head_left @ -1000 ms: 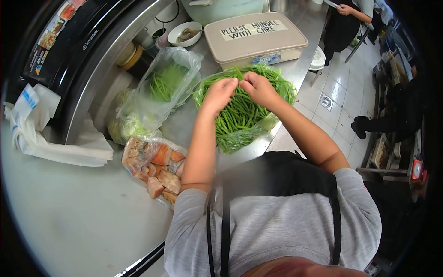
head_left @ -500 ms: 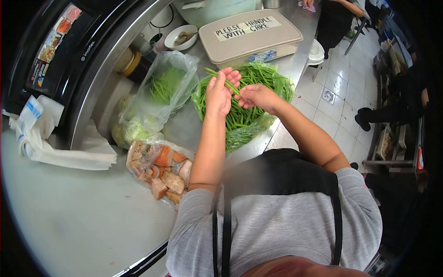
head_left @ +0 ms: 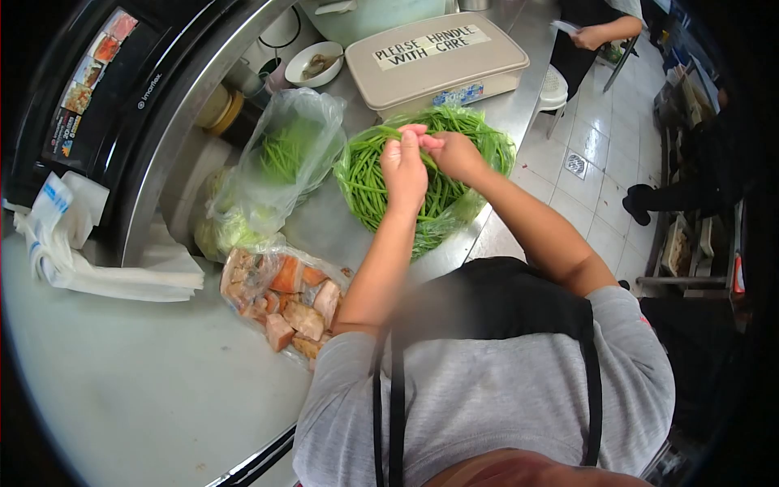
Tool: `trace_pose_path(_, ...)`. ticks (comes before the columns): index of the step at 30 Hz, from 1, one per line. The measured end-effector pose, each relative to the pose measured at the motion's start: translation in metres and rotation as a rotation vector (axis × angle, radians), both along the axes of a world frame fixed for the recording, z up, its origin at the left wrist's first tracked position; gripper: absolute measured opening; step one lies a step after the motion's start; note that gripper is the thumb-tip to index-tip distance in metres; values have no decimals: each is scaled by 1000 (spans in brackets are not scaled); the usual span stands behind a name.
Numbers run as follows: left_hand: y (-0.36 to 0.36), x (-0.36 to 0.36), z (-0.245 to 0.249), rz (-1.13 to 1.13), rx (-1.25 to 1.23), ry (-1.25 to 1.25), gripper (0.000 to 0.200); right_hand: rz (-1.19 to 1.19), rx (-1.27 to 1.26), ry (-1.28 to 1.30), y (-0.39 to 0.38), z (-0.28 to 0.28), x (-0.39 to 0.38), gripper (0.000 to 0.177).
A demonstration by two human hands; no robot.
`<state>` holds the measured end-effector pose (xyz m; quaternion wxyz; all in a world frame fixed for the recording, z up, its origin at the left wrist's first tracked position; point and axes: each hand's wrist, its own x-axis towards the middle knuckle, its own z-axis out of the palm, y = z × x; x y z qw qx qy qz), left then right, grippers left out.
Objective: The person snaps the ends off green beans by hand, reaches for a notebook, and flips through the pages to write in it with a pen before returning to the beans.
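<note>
A large heap of long green beans (head_left: pixel 369 180) lies in an open clear plastic bag on the steel counter. Over the heap, my left hand (head_left: pixel 404 166) is closed on green beans, some of which stick out to its left. My right hand (head_left: pixel 456 156) is beside it with fingers pinched together, its fingertips touching those of my left hand. What the right fingertips hold is too small to make out. To the left is a second clear bag (head_left: pixel 312 134) with cut green pieces inside.
Behind the beans sits a lidded beige box (head_left: pixel 438 61), with a white bowl (head_left: pixel 315 65) to its left. Meat chunks (head_left: pixel 304 316) in plastic lie nearer, beside white plastic bags (head_left: pixel 122 276). Another person's hand (head_left: pixel 591 36) shows at the top right.
My left hand has moved right and turned, its fingers now closed. My right hand has moved slightly up and right. The other person's hand has changed position.
</note>
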<state>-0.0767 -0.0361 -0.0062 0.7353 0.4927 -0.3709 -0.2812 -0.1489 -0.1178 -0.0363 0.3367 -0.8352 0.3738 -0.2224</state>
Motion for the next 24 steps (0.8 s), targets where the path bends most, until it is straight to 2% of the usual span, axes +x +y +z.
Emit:
trace_pose_path(3,-3,5,4,19,-39,182,25,150,650,-265,-7,0,-5,31)
trace_pose_path(4,-5,13,1,65,-36,166,25,174,805,-229,-4,6,-11,32)
trace_pose_path(7,-7,22,-1,73,-123,256,25,305,944,-195,6,25,-19,30)
trace_pose_path(9,-7,20,2,90,-120,269,24,354,931,-248,10,19,-16,27)
trace_pose_path(11,-7,16,5,96,-154,294,24,325,889,-281,11,12,-11,25)
trace_pose_path(14,-3,11,3,26,-50,292,24,157,281,-80,12,13,-8,23)
trace_pose_path(17,4,9,6,-101,154,281,23,55,-106,174,-6,-5,-11,24)
trace_pose_path(18,6,13,10,-159,312,209,24,81,-76,256,-8,2,-15,28)
trace_pose_path(21,2,30,-13,-128,494,-276,26,108,-131,359,-10,29,-23,30)
trace_pose_path(22,4,33,-18,-54,497,-485,28,106,-232,158,-14,24,-22,27)
trace_pose_path(24,7,38,-21,-54,536,-666,27,135,-467,-115,-12,34,-16,19)
